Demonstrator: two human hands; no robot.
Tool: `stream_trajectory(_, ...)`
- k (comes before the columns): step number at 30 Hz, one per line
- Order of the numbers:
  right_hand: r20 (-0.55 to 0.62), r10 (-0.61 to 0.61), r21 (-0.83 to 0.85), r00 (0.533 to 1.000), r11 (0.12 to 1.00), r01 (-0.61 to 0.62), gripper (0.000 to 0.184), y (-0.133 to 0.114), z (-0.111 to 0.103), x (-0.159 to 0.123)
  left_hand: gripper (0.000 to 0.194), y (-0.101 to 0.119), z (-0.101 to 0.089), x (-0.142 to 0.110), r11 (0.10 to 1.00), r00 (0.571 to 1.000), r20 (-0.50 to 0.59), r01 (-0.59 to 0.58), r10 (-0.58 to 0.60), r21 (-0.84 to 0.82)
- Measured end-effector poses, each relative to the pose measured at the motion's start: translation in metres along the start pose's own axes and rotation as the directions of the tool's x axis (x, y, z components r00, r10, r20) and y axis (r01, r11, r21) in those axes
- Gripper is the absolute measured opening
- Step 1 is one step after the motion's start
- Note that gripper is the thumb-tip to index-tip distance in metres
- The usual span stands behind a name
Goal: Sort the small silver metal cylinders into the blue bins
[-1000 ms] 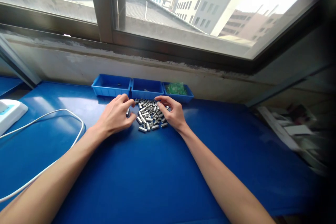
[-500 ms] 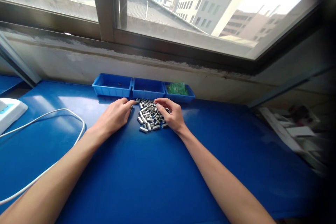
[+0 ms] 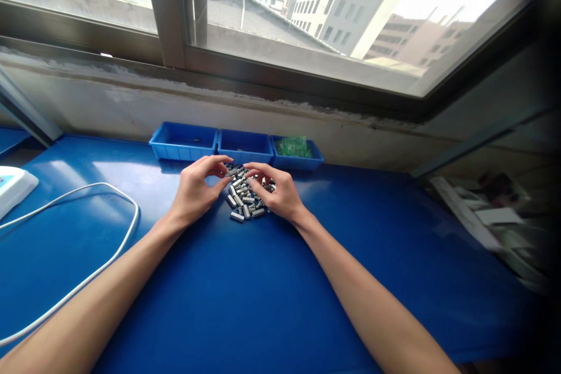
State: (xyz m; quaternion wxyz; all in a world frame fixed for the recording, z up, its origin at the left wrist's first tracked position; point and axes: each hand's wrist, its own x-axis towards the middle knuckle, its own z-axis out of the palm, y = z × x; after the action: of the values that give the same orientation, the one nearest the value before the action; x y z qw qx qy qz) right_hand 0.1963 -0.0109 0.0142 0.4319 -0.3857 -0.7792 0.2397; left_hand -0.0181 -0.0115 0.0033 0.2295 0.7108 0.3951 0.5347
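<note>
A pile of silver metal hex standoffs (image 3: pixel 246 200), with small screws mixed in, lies on the blue table. My left hand (image 3: pixel 199 190) is at the pile's left edge. Its thumb and fingers close on one hex standoff (image 3: pixel 231 173), held just above the others. Over the pile's right side, my right hand (image 3: pixel 278 190) curves with its thumb and index tips apart. Nothing shows between those tips, and this hand hides part of the pile.
Three blue bins stand behind the pile: a left bin (image 3: pixel 182 153) with a small dark piece, a middle bin (image 3: pixel 245 156), and a right bin (image 3: pixel 298 162) with green circuit boards (image 3: pixel 291 146). A white cable (image 3: pixel 131 228) and power strip (image 3: pixel 16 190) lie left. A window rises behind.
My left hand has moved right and turned, and a standoff now shows at its fingertips. My right hand has shifted slightly left over the pile. The view has shifted slightly.
</note>
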Motion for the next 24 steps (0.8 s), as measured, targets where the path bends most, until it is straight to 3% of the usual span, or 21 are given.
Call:
stream_trajectory(5,0.061,0.068,0.089,0.996,0.993,-0.073,0.026,-0.003,0.005,0.002,0.041,0.005,0.004,-0.001,0.995,1.000,0.019,0.025,-0.023,-0.096)
stream_trajectory(15,0.099,0.198,0.381,0.975,0.898,-0.221,0.027,0.001,0.007,0.003,0.040,0.007,0.007,0.000,0.993,1.000,0.025,0.016,-0.014,-0.113)
stream_trajectory(20,-0.102,0.273,0.400,0.956,0.892,-0.212,0.027,0.008,0.009,0.012,0.027,0.004,0.000,0.001,0.997,0.997,0.057,-0.046,0.043,0.054)
stream_trajectory(24,-0.253,0.279,0.352,0.926,0.918,-0.181,0.034,0.018,0.004,0.023,0.026,0.000,-0.010,0.000,0.948,0.939,0.317,-0.212,0.130,0.238)
